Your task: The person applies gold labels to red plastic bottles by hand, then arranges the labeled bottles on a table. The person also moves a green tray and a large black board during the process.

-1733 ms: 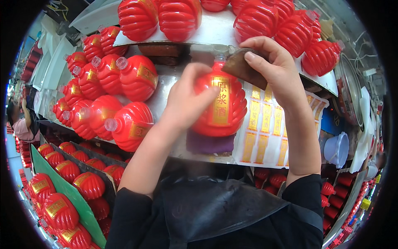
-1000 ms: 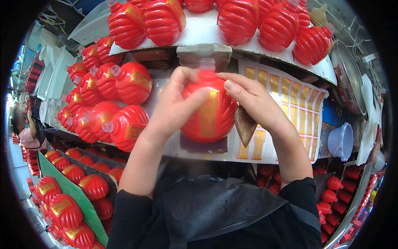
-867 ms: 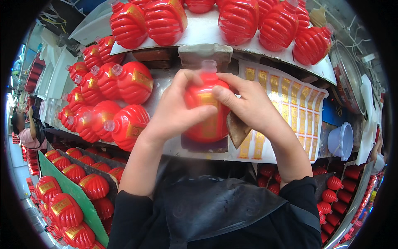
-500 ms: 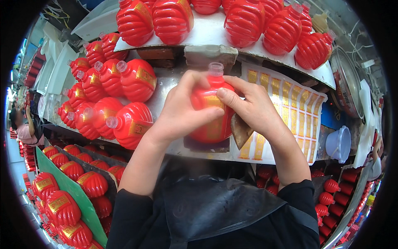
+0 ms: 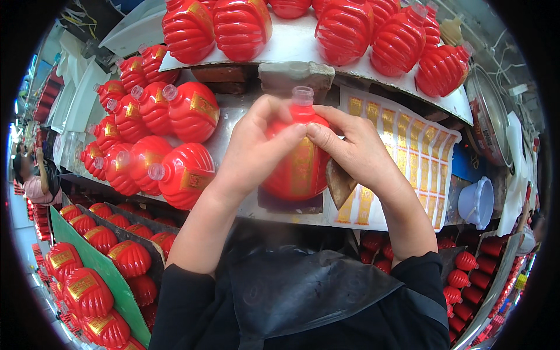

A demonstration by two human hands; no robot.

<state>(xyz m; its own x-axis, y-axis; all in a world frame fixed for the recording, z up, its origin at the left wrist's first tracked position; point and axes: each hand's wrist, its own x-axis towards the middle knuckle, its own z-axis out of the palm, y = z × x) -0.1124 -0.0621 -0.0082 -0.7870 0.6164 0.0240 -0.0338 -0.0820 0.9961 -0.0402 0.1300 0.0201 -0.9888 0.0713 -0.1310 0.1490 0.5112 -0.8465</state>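
In front of me a round red bottle with a clear neck stands upright, a gold label on its near face. My left hand curls around its left shoulder, while my right hand grips the right shoulder. Both thumbs meet at the top end of the label and press there. Under my right palm juts a flat brown wedge-shaped piece; whether the hand holds it, I cannot tell. Most fingers are hidden behind the bottle.
To the right lies a sheet of gold labels, with a pale bucket beyond it. Several labelled red bottles crowd the left. More stand on a white raised shelf at the back. Low at left, a green board borders others.
My left thumb has slid up from the middle of the label to beside my right thumb, uncovering more of the label. The right hand and the bottle stay almost in place.
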